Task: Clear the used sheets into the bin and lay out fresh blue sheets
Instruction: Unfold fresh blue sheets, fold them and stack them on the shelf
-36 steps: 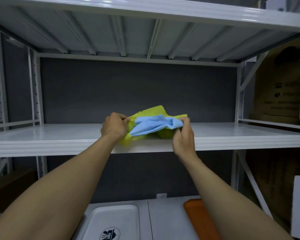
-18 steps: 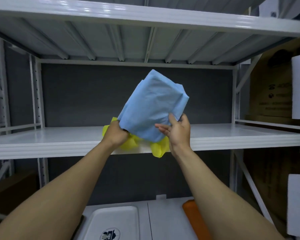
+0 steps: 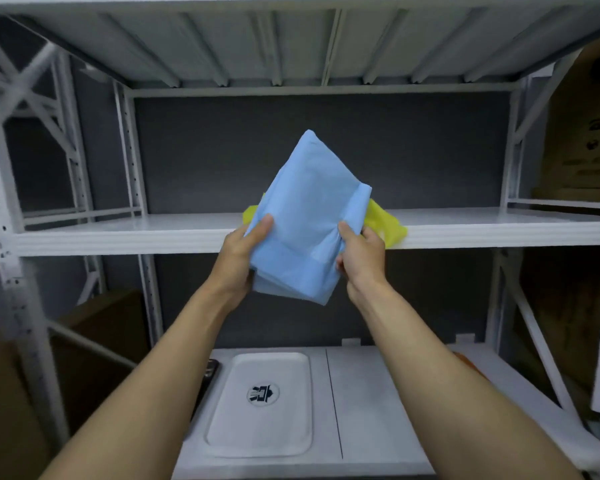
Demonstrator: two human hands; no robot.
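Observation:
A folded stack of blue sheets is held up in front of the white middle shelf. My left hand grips its lower left edge, thumb on the front. My right hand pinches its right edge. A yellow sheet lies on the shelf behind the blue stack, mostly hidden by it, with a bit showing at the left too.
On the lower shelf sits a white tray with a dark logo, a dark object at its left, and an orange thing at the right. Cardboard boxes fill the right rack. White uprights stand on both sides.
The blue stack came up off the yellow sheet and now sits lower and nearer to me. Both hands shifted to grip its sides. The view tilted down, showing more of the lower shelf.

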